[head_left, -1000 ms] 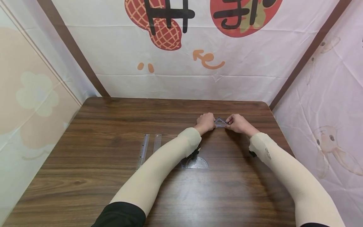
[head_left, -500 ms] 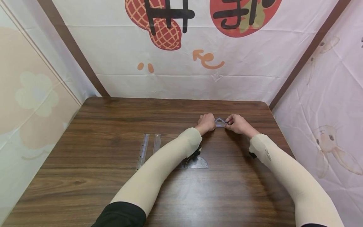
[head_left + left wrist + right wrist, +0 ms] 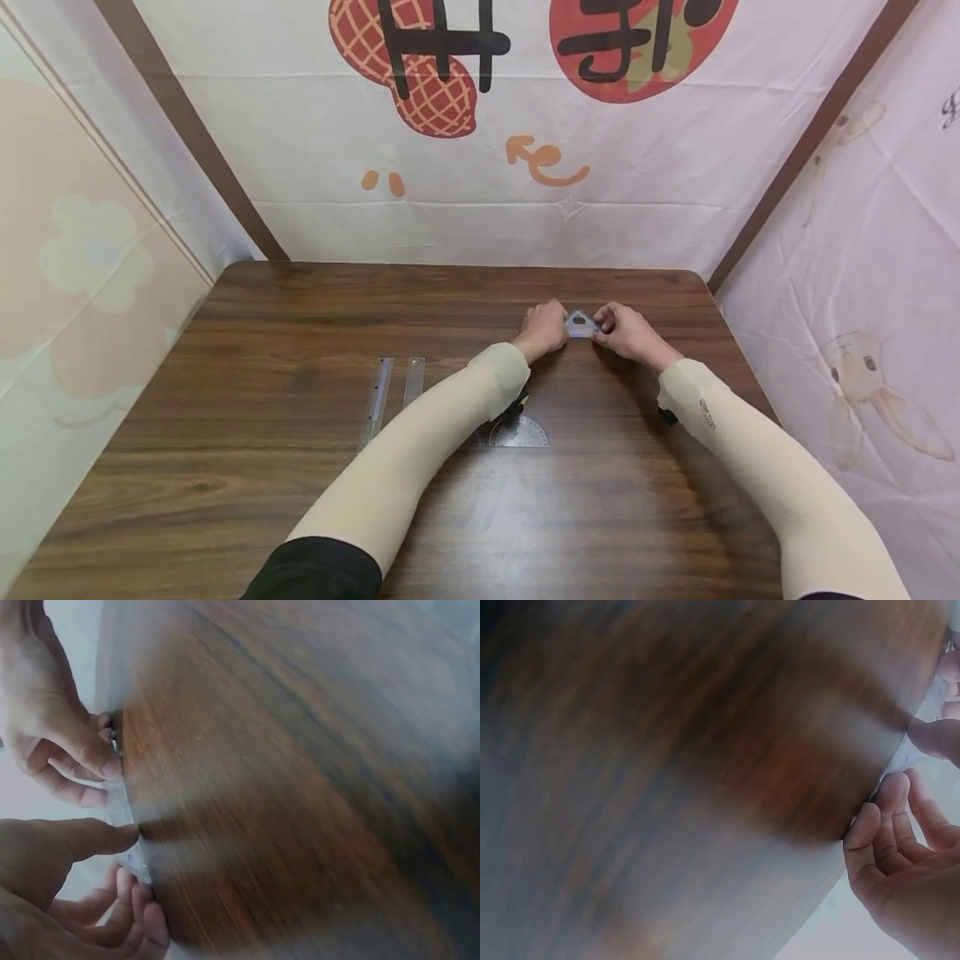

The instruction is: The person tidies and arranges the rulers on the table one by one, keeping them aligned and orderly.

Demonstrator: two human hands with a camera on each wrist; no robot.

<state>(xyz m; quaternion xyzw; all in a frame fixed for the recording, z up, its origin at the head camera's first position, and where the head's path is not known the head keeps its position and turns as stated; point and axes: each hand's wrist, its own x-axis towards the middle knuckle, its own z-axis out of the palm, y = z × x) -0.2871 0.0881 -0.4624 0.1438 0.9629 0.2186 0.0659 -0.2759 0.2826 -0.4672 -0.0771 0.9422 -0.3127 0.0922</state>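
Note:
A small clear triangular set square (image 3: 582,332) is held between both hands near the far side of the table, its pointed corner away from me. My left hand (image 3: 545,327) pinches its left end between thumb and fingers. The right hand (image 3: 632,332) pinches the opposite end the same way. In the left wrist view the set square (image 3: 120,806) shows as a pale strip between the fingers, low over the wood. The right wrist view has its clear edge (image 3: 905,755) partly hidden by fingers.
Two clear rulers (image 3: 378,398) (image 3: 414,382) lie left of centre on the brown wooden table (image 3: 225,492), their lower parts hidden by the left sleeve (image 3: 420,450). A clear protractor (image 3: 522,434) lies under the left wrist. A printed cloth wall (image 3: 480,225) stands behind the table.
Both hands stay at the set square and keep their grip. It looks paler now, its central hole more distinct. The head view has shifted slightly.

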